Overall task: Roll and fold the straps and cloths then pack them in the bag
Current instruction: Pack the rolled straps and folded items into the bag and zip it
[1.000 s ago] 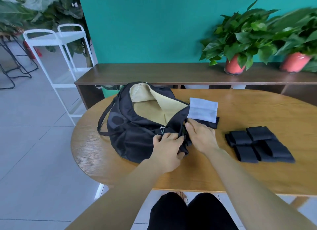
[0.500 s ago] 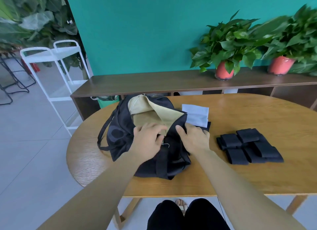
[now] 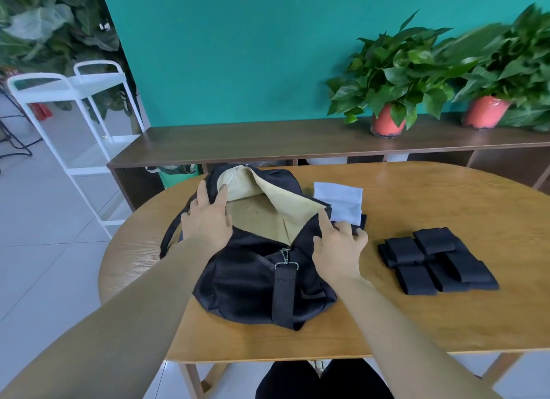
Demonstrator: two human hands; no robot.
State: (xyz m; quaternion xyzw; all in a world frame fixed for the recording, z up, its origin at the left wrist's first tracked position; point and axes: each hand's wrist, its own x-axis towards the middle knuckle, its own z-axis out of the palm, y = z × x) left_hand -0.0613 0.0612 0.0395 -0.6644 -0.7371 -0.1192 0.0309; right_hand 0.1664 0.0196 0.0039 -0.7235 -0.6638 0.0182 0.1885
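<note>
Black fabric duffel bag with tan lining (image 3: 253,279) lies on the left half of the oval wooden table (image 3: 446,324). Its long axis runs from near edge to far edge, and the unzipped mouth faces up.

Left hand (image 3: 206,220) lies flat on the left rim of the opening, fingers straight. Right hand (image 3: 339,243) rests on the right rim with fingers spread, gripping nothing.

Folded pale grey cloth (image 3: 339,200) sits just beside the bag's right side, on a dark folded cloth (image 3: 362,220). Cluster of folded black straps (image 3: 434,261) lies toward the right edge, apart from the bag.

Behind the far edge is a dark wooden sideboard (image 3: 238,145) with two potted plants (image 3: 390,80).
</note>
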